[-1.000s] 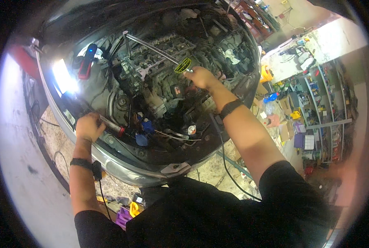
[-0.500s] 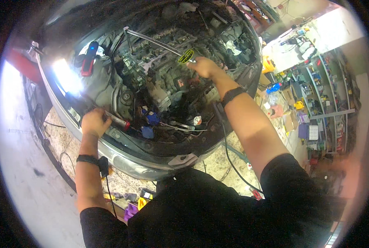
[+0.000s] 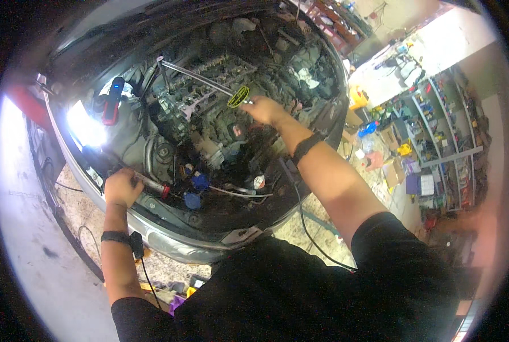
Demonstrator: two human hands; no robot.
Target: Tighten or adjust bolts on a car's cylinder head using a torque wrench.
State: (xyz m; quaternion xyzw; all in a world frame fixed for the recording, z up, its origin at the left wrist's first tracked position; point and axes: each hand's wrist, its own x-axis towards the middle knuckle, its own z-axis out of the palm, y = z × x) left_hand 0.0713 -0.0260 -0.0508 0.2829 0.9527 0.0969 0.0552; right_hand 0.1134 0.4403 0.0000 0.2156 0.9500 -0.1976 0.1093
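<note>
Over the open engine bay, my right hand [image 3: 264,109] is closed on the handle end of a beam torque wrench [image 3: 197,77] with a yellow scale [image 3: 239,97]. The wrench slants up to the left, its far end joined to an upright piece standing at the exposed cylinder head [image 3: 212,85]. At the front left edge of the bay, my left hand [image 3: 122,188] is closed on a silvery tube with a red end [image 3: 156,187]. Part of that tube is hidden by the hand. Beyond the hand glows a bright work light [image 3: 85,124]; I cannot tell whether they connect.
A red and black handheld lamp [image 3: 113,101] leans in the left of the bay. Two blue caps [image 3: 200,182] and a white round cap [image 3: 259,182] lie near the front. A black cable [image 3: 306,225] hangs over the bumper. Shelves [image 3: 451,142] and a littered workbench [image 3: 400,65] stand right.
The whole view has shifted, so everything sits lower and further left. Both hands keep their grips, and the wrench holds the same angle over the engine.
</note>
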